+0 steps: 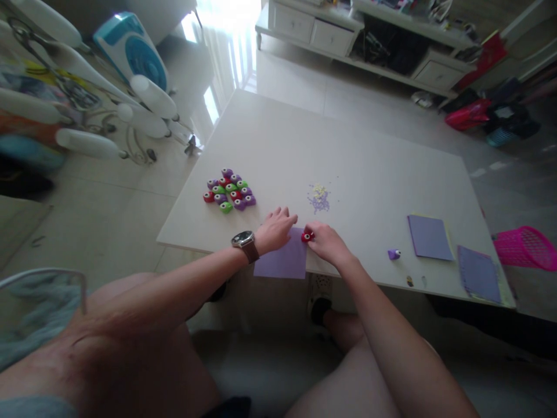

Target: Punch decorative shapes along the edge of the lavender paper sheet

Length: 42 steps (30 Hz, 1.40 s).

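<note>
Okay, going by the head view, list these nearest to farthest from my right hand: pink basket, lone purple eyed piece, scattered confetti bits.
From your right hand:
1. Scattered confetti bits: on the table, just beyond it.
2. Lone purple eyed piece: rightward on the table.
3. Pink basket: far right, past the table's edge.

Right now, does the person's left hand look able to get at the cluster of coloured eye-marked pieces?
Probably yes: the left hand appears to hold nothing, and the cluster sits close by on the same table, with nothing visible standing between them.
</note>
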Each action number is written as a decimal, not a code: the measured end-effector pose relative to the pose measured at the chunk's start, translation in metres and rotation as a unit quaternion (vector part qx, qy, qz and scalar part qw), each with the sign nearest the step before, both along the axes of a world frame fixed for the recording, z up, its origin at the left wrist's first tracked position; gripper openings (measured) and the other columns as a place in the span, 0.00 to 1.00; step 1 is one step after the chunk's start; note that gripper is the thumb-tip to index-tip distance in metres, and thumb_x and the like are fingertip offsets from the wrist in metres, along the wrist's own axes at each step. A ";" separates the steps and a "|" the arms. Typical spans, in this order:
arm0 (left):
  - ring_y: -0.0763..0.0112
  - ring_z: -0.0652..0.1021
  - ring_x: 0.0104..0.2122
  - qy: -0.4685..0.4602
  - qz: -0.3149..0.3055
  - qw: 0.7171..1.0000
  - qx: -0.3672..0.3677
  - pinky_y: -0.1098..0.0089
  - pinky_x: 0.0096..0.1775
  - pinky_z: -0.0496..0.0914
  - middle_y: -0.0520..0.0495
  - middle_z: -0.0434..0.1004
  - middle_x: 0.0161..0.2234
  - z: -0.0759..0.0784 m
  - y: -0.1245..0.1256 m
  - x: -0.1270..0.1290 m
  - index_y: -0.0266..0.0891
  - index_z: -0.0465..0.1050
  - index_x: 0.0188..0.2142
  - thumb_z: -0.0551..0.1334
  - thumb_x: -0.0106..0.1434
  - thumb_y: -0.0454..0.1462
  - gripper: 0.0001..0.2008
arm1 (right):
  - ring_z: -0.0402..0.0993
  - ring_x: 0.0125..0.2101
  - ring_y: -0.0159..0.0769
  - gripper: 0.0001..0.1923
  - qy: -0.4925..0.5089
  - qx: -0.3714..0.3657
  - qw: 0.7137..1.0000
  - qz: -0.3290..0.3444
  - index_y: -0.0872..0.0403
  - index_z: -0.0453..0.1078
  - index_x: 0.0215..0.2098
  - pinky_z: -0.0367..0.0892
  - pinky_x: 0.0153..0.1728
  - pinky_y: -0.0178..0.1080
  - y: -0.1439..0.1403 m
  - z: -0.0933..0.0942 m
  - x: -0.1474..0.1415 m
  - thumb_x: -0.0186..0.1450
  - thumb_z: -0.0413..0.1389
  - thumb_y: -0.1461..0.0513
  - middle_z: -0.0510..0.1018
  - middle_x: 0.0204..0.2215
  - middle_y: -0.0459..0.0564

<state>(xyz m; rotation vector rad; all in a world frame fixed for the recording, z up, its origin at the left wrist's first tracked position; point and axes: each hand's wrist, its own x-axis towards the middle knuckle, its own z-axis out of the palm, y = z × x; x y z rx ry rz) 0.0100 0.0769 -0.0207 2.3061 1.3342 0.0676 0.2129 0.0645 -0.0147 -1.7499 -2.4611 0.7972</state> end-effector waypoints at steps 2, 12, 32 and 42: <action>0.53 0.74 0.53 0.003 -0.005 1.000 0.004 0.57 0.52 0.70 0.38 0.73 0.53 -0.001 -0.006 0.004 0.40 0.71 0.51 0.64 0.65 0.37 0.15 | 0.73 0.37 0.37 0.09 0.002 -0.007 1.000 -0.002 0.52 0.71 0.34 0.62 0.38 0.36 0.000 0.000 0.001 0.62 0.57 0.72 0.79 0.36 0.50; 0.59 0.79 0.44 0.009 -0.020 0.997 -0.069 0.65 0.45 0.71 0.40 0.77 0.48 -0.010 -0.006 0.008 0.37 0.73 0.48 0.67 0.67 0.40 0.12 | 0.74 0.36 0.37 0.08 0.007 -0.022 1.000 -0.019 0.53 0.72 0.34 0.65 0.39 0.36 0.003 0.003 0.008 0.62 0.59 0.71 0.81 0.36 0.51; 0.59 0.79 0.44 0.006 -0.019 0.997 -0.078 0.64 0.44 0.71 0.40 0.77 0.48 -0.013 -0.003 0.009 0.38 0.73 0.48 0.67 0.66 0.41 0.14 | 0.77 0.33 0.37 0.10 0.081 -0.203 0.965 -0.144 0.55 0.76 0.37 0.67 0.33 0.35 0.014 0.011 0.017 0.67 0.64 0.55 0.83 0.33 0.51; 0.59 0.79 0.44 0.007 -0.019 0.997 -0.077 0.65 0.44 0.71 0.40 0.77 0.48 -0.017 -0.003 0.009 0.38 0.73 0.48 0.68 0.66 0.41 0.14 | 0.76 0.33 0.35 0.12 0.070 -0.193 0.966 -0.158 0.55 0.76 0.38 0.65 0.33 0.34 0.016 0.007 0.014 0.66 0.65 0.54 0.83 0.35 0.51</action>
